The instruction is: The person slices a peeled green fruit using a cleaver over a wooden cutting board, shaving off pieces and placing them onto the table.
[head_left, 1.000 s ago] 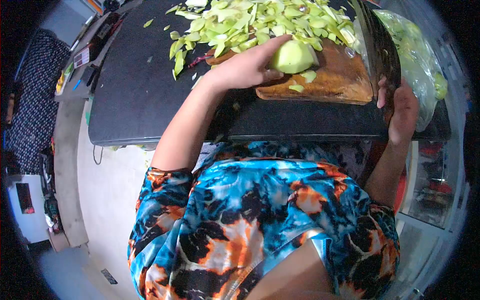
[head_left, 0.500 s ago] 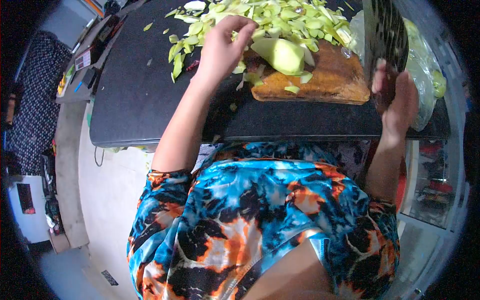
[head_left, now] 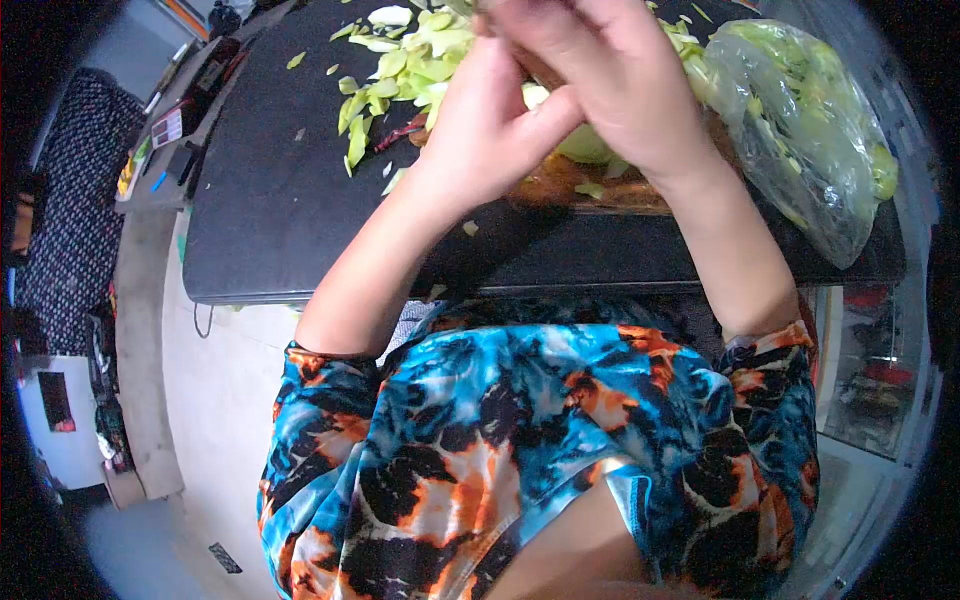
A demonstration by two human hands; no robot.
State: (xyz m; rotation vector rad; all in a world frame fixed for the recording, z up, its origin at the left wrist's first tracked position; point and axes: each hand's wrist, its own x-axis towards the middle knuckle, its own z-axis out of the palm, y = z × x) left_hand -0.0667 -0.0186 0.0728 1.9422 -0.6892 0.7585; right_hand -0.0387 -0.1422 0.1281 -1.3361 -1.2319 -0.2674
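My left hand [head_left: 490, 135] and my right hand [head_left: 625, 85] come together over the chopping board, the right crossing in front. The left thumb stretches out to the right; its other fingers are partly hidden. My right hand is closed around the knife, which is mostly out of sight. A grey sliver [head_left: 461, 6] at the top edge may be its blade. Below the hands, a peeled pale green vegetable [head_left: 585, 146] lies on the wooden chopping board [head_left: 640, 195], largely covered by them. Thin pale green slices [head_left: 400, 70] are heaped behind and to the left.
A clear plastic bag [head_left: 800, 130] with green pieces inside lies on the right of the black table [head_left: 270, 190]. The table's front edge runs just before my body. A side counter [head_left: 165, 190] with small items stands at the left.
My right hand has swung from the far right to the middle, meeting the left. The broad knife blade that stood upright at the right is no longer visible there. The left hand has moved slightly right.
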